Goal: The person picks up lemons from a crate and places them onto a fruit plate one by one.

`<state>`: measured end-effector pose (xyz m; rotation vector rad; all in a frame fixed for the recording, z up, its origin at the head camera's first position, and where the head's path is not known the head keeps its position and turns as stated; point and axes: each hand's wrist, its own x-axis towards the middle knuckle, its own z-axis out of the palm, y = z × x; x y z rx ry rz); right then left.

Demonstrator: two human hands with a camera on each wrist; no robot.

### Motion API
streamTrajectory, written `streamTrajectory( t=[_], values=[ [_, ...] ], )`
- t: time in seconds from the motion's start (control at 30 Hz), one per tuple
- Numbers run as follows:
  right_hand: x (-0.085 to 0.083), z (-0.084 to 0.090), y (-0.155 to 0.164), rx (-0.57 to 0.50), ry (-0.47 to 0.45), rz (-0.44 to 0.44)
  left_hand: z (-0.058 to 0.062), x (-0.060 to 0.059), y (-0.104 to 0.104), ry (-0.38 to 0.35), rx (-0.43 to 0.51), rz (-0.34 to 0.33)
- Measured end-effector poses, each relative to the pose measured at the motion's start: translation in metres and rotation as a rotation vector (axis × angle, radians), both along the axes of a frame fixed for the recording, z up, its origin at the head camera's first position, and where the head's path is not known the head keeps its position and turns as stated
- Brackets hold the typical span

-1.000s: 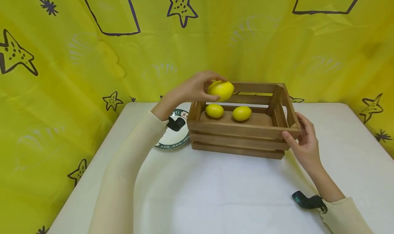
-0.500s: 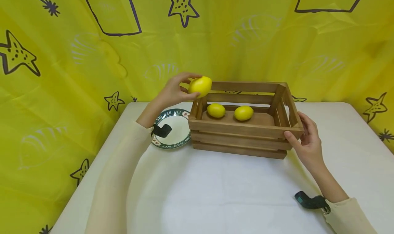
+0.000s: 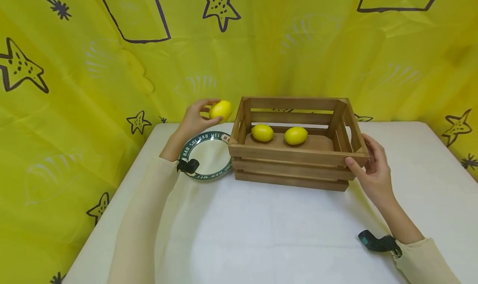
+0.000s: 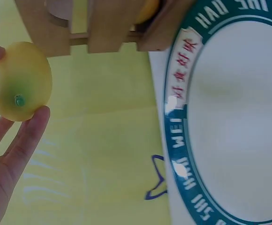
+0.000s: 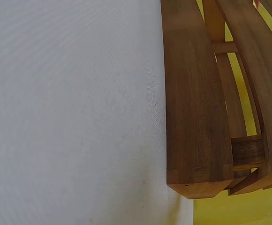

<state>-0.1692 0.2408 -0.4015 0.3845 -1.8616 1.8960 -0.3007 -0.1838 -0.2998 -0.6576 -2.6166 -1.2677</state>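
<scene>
My left hand [image 3: 195,118] pinches a yellow lemon [image 3: 220,111] between thumb and fingers, held up behind the plate and left of the crate. The lemon's greenish stem end [image 4: 19,100] faces the left wrist camera. A slatted wooden crate [image 3: 291,167] stands on the table, with two more lemons, one on the left [image 3: 262,133] and one nearer the middle [image 3: 296,135], lying on its floor. At the crate's right end my right hand [image 3: 373,172] grips the front corner, thumb on the front slat. Its fingers are partly hidden behind the end slats.
A round white plate [image 3: 209,157] with a green lettered rim lies left of the crate, close against it. The white tablecloth [image 3: 269,234] spreads in front. A yellow curtain [image 3: 261,59] with drawn stars hangs along the back and left side.
My left hand has carried the lemon leftward, from above the crate's left part out past its left end, and slightly lower. The right hand keeps its grip on the crate.
</scene>
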Motion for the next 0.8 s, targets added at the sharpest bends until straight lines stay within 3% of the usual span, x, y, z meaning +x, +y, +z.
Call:
streamTrajectory(
  t=[0.1,0.47,0.8],
  values=[
    [0.000,0.000,0.000,0.004,-0.003,-0.002,-0.016,-0.004,-0.007,-0.016,-0.014,0.003],
    [0.008,-0.001,0.001,0.076,-0.050,-0.035,-0.057,0.000,-0.014,-0.053,-0.116,-0.061],
    [0.004,0.002,0.001,0.051,-0.031,-0.034,-0.073,-0.002,-0.014,-0.083,-0.211,-0.074]
  ],
)
